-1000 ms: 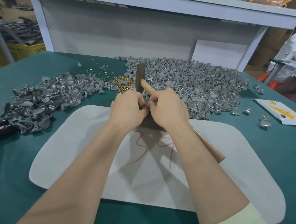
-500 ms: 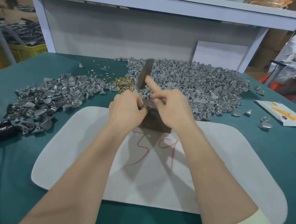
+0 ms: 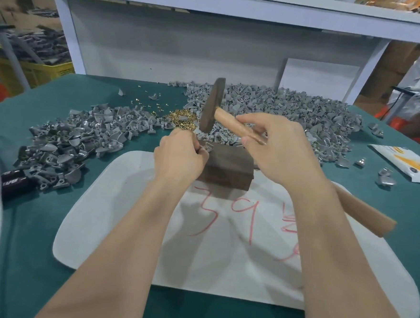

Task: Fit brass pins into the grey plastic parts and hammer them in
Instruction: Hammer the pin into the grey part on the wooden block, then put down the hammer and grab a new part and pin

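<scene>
On the green table lies a white mat, with one pile of grey parts behind it and another pile to the left. The hammer hangs tilted above a dark block standing on the mat's far edge. The right hand wraps its fingers round the handle near the head. The left hand, fingers curled, pinches a part at the block's top left corner (any pin in it is too small to see). Brass pins heap just beyond.
</scene>
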`<state>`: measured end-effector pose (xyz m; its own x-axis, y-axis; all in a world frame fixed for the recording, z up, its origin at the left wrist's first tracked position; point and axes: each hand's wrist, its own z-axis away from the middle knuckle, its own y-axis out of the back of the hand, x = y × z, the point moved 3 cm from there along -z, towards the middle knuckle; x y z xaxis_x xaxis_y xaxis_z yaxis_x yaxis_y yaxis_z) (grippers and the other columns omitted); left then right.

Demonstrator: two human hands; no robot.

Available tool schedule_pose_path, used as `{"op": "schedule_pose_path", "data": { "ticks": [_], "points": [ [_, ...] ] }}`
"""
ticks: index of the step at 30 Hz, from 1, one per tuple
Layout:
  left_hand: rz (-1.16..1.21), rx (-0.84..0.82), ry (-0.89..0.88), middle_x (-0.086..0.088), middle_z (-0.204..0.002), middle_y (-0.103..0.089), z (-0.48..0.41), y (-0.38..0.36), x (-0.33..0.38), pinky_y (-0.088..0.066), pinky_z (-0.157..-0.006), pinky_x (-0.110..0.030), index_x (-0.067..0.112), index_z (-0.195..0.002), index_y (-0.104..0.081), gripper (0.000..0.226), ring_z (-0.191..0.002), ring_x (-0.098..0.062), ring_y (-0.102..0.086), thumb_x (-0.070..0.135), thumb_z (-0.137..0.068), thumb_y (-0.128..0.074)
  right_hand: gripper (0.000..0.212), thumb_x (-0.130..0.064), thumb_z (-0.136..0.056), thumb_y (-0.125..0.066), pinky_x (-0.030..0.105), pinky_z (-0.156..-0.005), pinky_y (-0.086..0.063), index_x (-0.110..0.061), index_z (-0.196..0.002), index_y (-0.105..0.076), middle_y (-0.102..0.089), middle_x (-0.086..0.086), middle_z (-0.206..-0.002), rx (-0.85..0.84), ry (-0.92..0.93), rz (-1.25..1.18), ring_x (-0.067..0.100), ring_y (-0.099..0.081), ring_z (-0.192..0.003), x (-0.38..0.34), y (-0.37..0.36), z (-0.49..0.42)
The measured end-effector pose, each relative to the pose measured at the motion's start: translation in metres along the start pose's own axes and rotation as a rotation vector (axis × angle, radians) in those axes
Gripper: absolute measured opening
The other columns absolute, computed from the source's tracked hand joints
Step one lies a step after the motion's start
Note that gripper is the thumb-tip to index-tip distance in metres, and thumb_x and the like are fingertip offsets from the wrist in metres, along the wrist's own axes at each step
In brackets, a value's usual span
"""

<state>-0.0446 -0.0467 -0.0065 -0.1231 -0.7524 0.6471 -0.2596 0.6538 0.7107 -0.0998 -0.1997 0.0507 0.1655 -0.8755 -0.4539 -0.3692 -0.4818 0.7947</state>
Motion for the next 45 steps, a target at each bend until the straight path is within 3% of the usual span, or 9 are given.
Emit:
{"op": "schedule_pose_path", "data": {
  "ticks": [10,14,19,23,30,35,39,42,45],
  "points": [
    [0.003,0.01,-0.018,-0.009,-0.104,-0.064,-0.002,0.0,0.001,-0.049,-0.085,-0.04,0.016,-0.078,-0.063,0.007,-0.099,-0.033,-0.058,0.02,-0.084,-0.062,0.035,-0.022,-0.089,-0.056,0.037,-0.077,-0.053,-0.044,-0.116,-0.06,-0.06,-0.011,-0.091,0.012,0.011,0.002,0.022,-0.064,-0.076,-0.002,0.007,0.003],
    [0.003,0.011,-0.013,-0.007,-0.101,-0.065,-0.002,0.001,0.001,-0.048,-0.084,-0.039,0.017,-0.079,-0.063,0.006,-0.1,-0.032,-0.057,0.021,-0.083,-0.063,0.036,-0.025,-0.09,-0.055,0.035,-0.082,-0.051,-0.047,-0.118,-0.058,-0.063,-0.007,-0.099,-0.095,0.003,0.075,0.022,-0.059,-0.092,-0.003,0.0,0.003],
    [0.002,0.026,0.002,-0.008,-0.098,-0.066,-0.003,0.001,0.0,-0.049,-0.082,-0.037,0.014,-0.079,-0.063,0.009,-0.097,-0.032,-0.058,0.021,-0.084,-0.063,0.036,-0.024,-0.091,-0.055,0.031,-0.073,-0.049,-0.046,-0.119,-0.058,-0.063,-0.011,-0.094,0.052,0.023,0.037,0.018,-0.059,-0.084,-0.003,0.01,0.002],
    [0.008,0.023,-0.011,-0.007,-0.102,-0.064,-0.001,0.001,0.001,-0.047,-0.082,-0.037,0.018,-0.077,-0.06,0.008,-0.099,-0.032,-0.057,0.021,-0.084,-0.063,0.036,-0.027,-0.09,-0.055,0.031,-0.076,-0.047,-0.049,-0.118,-0.056,-0.06,-0.01,-0.096,-0.133,0.007,0.087,0.02,-0.057,-0.087,-0.002,-0.001,0.001],
    [0.01,0.013,-0.008,-0.005,-0.103,-0.063,-0.003,0.0,-0.001,-0.045,-0.08,-0.034,0.019,-0.078,-0.06,0.008,-0.099,-0.03,-0.056,0.021,-0.085,-0.062,0.033,-0.024,-0.091,-0.055,0.026,-0.078,-0.043,-0.034,-0.122,-0.06,-0.06,-0.011,-0.094,0.156,-0.078,-0.116,0.013,-0.056,-0.088,0.017,0.004,-0.012],
    [0.311,0.161,0.079,0.005,-0.087,-0.064,-0.006,0.024,-0.002,-0.039,-0.076,-0.023,0.018,-0.082,-0.062,0.009,-0.089,-0.015,-0.059,0.026,-0.087,-0.063,0.029,-0.026,-0.087,-0.063,0.023,-0.043,-0.039,-0.03,-0.116,-0.064,-0.059,-0.008,-0.077,-0.174,-0.199,-0.262,0.009,-0.049,-0.048,0.035,-0.025,-0.016],
    [0.397,0.245,-0.005,0.015,-0.077,-0.058,-0.011,0.039,0.02,-0.036,-0.07,-0.017,0.021,-0.082,-0.058,0.009,-0.075,-0.002,-0.055,0.026,-0.088,-0.062,0.03,-0.031,-0.086,-0.066,0.019,-0.037,-0.039,-0.032,-0.115,-0.062,-0.056,-0.009,-0.068,-0.339,-0.197,-0.268,0.006,-0.052,-0.038,0.034,-0.037,-0.02],
    [0.294,0.181,-0.096,0.011,-0.081,-0.06,-0.024,0.032,0.048,-0.038,-0.072,-0.023,0.022,-0.082,-0.058,0.009,-0.077,-0.008,-0.056,0.028,-0.088,-0.061,0.027,-0.04,-0.088,-0.061,0.027,-0.048,-0.053,-0.033,-0.114,-0.063,-0.068,-0.003,-0.083,-0.419,-0.166,-0.153,0.012,-0.063,-0.051,0.032,-0.035,-0.025],
    [0.124,0.031,-0.14,0.008,-0.085,-0.058,-0.042,0.007,0.075,-0.038,-0.07,-0.026,0.022,-0.083,-0.057,0.009,-0.082,-0.015,-0.056,0.027,-0.089,-0.061,0.027,-0.04,-0.089,-0.057,0.039,-0.082,-0.053,-0.033,-0.114,-0.065,-0.069,0.003,-0.107,-0.422,-0.07,0.092,0.024,-0.064,-0.096,0.032,-0.034,-0.028]
  ]
}}
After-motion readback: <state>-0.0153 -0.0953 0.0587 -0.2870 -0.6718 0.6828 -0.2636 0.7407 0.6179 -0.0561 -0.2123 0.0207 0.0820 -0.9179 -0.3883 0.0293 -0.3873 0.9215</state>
